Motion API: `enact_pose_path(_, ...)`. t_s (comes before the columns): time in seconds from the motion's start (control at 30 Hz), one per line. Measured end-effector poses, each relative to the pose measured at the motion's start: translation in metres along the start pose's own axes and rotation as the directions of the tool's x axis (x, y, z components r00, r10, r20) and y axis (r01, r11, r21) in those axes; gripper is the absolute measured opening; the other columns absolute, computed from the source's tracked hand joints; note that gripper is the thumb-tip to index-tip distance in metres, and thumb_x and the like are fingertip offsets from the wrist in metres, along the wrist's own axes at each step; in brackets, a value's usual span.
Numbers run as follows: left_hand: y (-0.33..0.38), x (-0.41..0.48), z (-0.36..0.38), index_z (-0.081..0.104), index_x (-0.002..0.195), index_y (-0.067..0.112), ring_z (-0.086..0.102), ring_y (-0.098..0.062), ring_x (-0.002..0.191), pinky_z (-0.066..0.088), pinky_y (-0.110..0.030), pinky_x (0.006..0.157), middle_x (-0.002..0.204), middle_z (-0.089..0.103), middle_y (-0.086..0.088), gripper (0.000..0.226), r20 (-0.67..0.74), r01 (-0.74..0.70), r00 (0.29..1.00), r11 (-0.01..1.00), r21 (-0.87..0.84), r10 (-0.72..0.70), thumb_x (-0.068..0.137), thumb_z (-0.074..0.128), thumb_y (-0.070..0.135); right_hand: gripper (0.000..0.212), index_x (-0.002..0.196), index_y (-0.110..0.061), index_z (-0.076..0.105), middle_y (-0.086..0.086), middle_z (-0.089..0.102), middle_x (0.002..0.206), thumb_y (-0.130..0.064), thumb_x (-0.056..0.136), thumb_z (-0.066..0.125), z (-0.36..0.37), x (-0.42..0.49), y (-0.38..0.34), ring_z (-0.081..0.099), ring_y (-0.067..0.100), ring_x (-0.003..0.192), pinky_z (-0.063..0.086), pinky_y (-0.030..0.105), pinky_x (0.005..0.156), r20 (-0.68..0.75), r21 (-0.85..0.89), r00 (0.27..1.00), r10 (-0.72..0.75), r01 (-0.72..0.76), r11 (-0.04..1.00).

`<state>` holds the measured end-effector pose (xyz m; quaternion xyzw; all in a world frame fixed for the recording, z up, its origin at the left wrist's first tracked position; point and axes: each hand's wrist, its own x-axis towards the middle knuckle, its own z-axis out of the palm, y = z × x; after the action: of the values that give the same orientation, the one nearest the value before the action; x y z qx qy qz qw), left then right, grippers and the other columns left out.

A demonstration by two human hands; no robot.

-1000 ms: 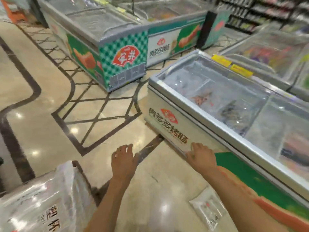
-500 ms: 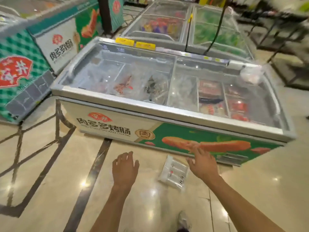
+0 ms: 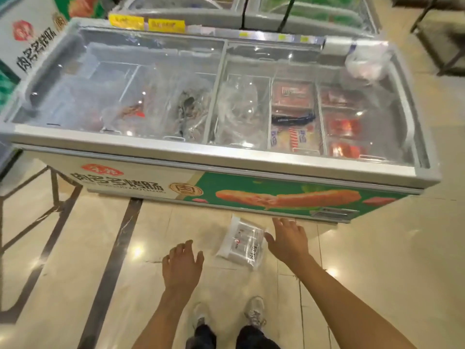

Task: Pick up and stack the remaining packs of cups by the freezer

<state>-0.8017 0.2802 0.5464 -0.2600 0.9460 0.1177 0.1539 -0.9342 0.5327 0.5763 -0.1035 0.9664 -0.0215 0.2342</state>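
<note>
Clear plastic is wrapping the packet lying on the floor just before the chest freezer, and both the left hand and right hand are reaching toward it with fingers spread, holding nothing, so gripping it likely comes next.

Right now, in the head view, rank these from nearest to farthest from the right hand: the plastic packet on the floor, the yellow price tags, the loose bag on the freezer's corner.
1. Plastic packet: on the floor, just left of the right hand.
2. Loose bag: on the freezer lid, far right corner.
3. Yellow price tags: along the freezer's back edge, far left.
</note>
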Motion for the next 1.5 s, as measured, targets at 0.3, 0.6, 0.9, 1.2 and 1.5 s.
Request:
enact_pose_path(0.3, 0.038, 0.086, 0.13, 0.046, 0.147, 0.024, 0.047, -0.018, 0.134, 0.031, -0.036, 0.11, 0.141, 0.057, 0.002, 0.052, 0.189, 0.03, 0.981, 0.997, 0.074, -0.044, 0.102, 0.038, 0.049, 0.057, 0.146, -0.021, 0.04, 0.003, 0.05, 0.145, -0.052, 0.099, 0.04, 0.086, 0.136, 0.015, 0.046, 0.026, 0.132, 0.035, 0.041, 0.107, 0.096, -0.127, 0.995, -0.032, 0.044, 0.991)
enact_pose_path(0.6, 0.042, 0.152, 0.362, 0.043, 0.148, 0.022, 0.043, -0.021, 0.137, 0.028, -0.041, 0.115, 0.146, 0.052, 0.0, 0.054, 0.361, 0.247, 0.895, 0.965, 0.089, -0.263, 0.102, 0.034, 0.049, 0.06, 0.15, -0.021, 0.036, 0.006, 0.047, 0.148, -0.052, 0.099, 0.039, 0.263, 0.294, 0.053, 0.044, 0.027, 0.135, 0.035, 0.044, 0.108, 0.217, -0.231, 0.968, -0.128, 0.179, 0.956)
enact_pose_path(0.9, 0.072, 0.226, 0.593, 0.048, 0.141, 0.017, 0.044, -0.025, 0.135, 0.031, -0.043, 0.109, 0.142, 0.054, -0.004, 0.056, 0.443, 0.41, 0.814, 0.912, 0.021, -0.376, 0.102, 0.03, 0.053, 0.061, 0.147, -0.015, 0.041, 0.012, 0.049, 0.146, -0.05, 0.098, 0.048, 0.448, 0.436, 0.078, 0.044, 0.034, 0.134, 0.035, 0.045, 0.108, 0.243, -0.344, 0.944, -0.224, 0.3, 0.89)
enact_pose_path(1.2, 0.076, 0.263, 0.705, 0.05, 0.133, 0.012, 0.054, -0.033, 0.121, 0.04, -0.043, 0.097, 0.127, 0.062, -0.009, 0.068, 0.531, 0.761, 0.649, 0.483, -0.433, -0.546, 0.098, 0.031, 0.067, 0.073, 0.152, -0.022, 0.031, 0.012, 0.042, 0.15, -0.059, 0.093, 0.051, 0.557, 0.521, 0.097, 0.042, 0.035, 0.136, 0.04, 0.048, 0.102, 0.306, -0.242, 0.933, -0.189, 0.268, 0.933)
enact_pose_path(1.5, 0.092, 0.259, 0.703, 0.029, 0.149, 0.023, 0.043, -0.022, 0.136, 0.035, -0.033, 0.104, 0.148, 0.043, 0.001, 0.081, 0.6, 0.596, 0.561, -0.225, -0.771, -0.57, 0.088, 0.066, 0.06, 0.059, 0.134, -0.022, 0.044, 0.004, 0.061, 0.122, -0.047, 0.089, 0.07, 0.569, 0.51, 0.106, 0.06, 0.024, 0.1, 0.039, 0.029, 0.076, 0.386, 0.264, 0.916, -0.111, 0.005, 0.965)
